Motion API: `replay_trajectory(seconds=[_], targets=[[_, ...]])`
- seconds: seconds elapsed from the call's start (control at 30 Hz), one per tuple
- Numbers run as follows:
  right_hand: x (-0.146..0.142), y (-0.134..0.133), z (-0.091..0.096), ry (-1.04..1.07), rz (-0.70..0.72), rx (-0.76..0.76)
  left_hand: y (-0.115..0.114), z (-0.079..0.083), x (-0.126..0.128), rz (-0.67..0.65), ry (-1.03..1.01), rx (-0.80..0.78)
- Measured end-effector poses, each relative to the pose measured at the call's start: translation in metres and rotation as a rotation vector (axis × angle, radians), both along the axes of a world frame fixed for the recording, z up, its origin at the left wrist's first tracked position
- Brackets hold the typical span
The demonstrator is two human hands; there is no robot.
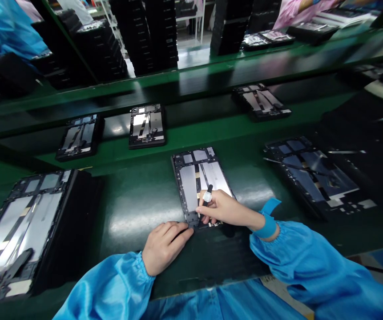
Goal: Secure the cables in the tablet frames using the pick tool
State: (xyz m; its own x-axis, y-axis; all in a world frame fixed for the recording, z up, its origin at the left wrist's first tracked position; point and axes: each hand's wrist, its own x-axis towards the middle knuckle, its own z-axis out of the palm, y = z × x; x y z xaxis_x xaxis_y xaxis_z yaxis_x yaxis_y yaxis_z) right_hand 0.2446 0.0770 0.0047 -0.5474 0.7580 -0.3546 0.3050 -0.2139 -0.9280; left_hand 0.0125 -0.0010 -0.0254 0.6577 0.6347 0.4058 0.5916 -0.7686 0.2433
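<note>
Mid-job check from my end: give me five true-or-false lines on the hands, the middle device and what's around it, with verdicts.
1. The right hand grips a tool over the middle device. True.
2. The left hand is at the far edge of the middle device. False: it is at the near left corner.
3. The wristband is on the right wrist. True.
4. The middle device is closed up, with its inside hidden. False: it lies open, its inner parts showing.
5. Tall black stacks stand beyond the bench. True.
</note>
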Motion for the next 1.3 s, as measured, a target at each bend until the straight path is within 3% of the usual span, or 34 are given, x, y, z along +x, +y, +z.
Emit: replay_trajectory(seconds=[0.33, 0.5, 0.7, 0.97, 1.3], targets=[[0.000, -0.001, 0.002, 0.000, -0.011, 0.006, -0.004, 0.017, 0.003, -0.009, 0.263, 0.130], [0.016, -0.010, 0.010, -0.035, -0.166, 0.115, 0.002, 0.015, 0.001, -0.032, 0.237, 0.087], [0.027, -0.021, 0.015, -0.130, -0.132, 0.288, 0.002, 0.008, 0.000, -0.010, 0.161, 0.039], [0.025, -0.023, 0.007, -0.017, -0.201, 0.184, 0.003, 0.003, 0.003, -0.032, 0.080, 0.070], [0.025, -0.024, 0.006, -0.056, -0.208, 0.271, 0.001, 0.006, 0.005, -0.016, 0.246, 0.141]])
